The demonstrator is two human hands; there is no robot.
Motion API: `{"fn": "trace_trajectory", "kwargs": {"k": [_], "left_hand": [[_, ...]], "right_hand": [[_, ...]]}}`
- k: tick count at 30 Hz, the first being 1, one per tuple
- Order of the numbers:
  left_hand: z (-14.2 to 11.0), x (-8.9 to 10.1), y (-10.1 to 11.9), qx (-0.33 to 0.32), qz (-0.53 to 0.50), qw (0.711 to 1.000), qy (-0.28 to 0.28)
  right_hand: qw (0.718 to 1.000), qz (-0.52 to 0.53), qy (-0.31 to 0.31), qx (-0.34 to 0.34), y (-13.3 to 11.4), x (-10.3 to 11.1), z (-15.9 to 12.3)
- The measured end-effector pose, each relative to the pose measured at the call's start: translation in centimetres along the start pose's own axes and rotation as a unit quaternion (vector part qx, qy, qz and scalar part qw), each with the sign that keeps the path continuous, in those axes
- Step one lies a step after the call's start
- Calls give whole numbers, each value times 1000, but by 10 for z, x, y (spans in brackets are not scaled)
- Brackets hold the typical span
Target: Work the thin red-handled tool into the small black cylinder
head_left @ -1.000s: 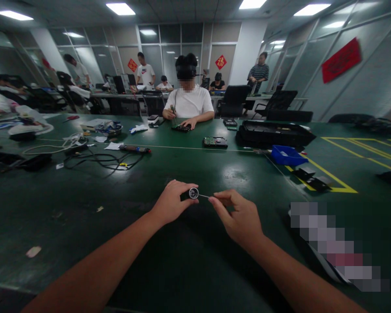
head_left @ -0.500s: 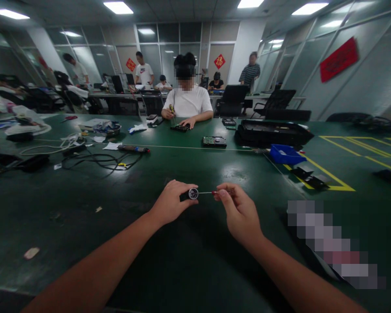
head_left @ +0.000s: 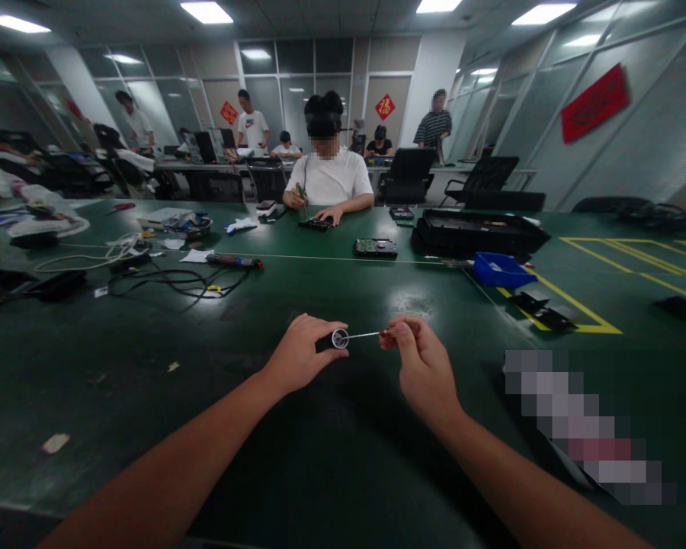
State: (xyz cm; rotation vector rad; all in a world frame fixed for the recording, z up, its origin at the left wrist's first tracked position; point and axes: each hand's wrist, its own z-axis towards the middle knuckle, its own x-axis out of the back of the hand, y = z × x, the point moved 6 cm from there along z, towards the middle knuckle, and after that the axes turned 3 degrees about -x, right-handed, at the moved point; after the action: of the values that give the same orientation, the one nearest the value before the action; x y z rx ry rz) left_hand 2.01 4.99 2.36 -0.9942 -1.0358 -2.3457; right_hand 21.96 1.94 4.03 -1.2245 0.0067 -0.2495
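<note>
Between its thumb and fingers, my left hand (head_left: 300,351) grips a small round part (head_left: 340,338) with a pale rim and a dark body, its open face turned towards me. My right hand (head_left: 428,366) is closed on the reddish handle end of a thin screwdriver (head_left: 364,335). The bright metal shaft runs across the gap, and its tip meets the rim or the inside of the round part; I cannot tell which. Both hands are over the green table (head_left: 297,465).
Across the table a person (head_left: 328,171) works on a dark device. A hard drive (head_left: 376,248), a black tray (head_left: 474,235) and a blue bin (head_left: 501,270) lie ahead. Black cables (head_left: 165,284) are on the left; a pixelated item (head_left: 583,431) is at right.
My right hand has shifted a little to the right and its grip has turned. More of the screwdriver's shaft shows, now slanting upward to the right. My left hand has barely moved.
</note>
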Motion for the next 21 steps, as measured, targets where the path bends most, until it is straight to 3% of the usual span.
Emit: {"fn": "trace_trajectory", "kwargs": {"k": [8,11,21], "left_hand": [[0,-1,-2,9,16,1000,-3],[0,0,-1,9,12,1000,-3],[0,1,0,9,6,1000,0]], "right_hand": [[986,-149,-36,67,-18,-3,-5],[973,-206,-22,98,-26,0,-6],[951,-253,-33,174,-33,-3,-12]]}}
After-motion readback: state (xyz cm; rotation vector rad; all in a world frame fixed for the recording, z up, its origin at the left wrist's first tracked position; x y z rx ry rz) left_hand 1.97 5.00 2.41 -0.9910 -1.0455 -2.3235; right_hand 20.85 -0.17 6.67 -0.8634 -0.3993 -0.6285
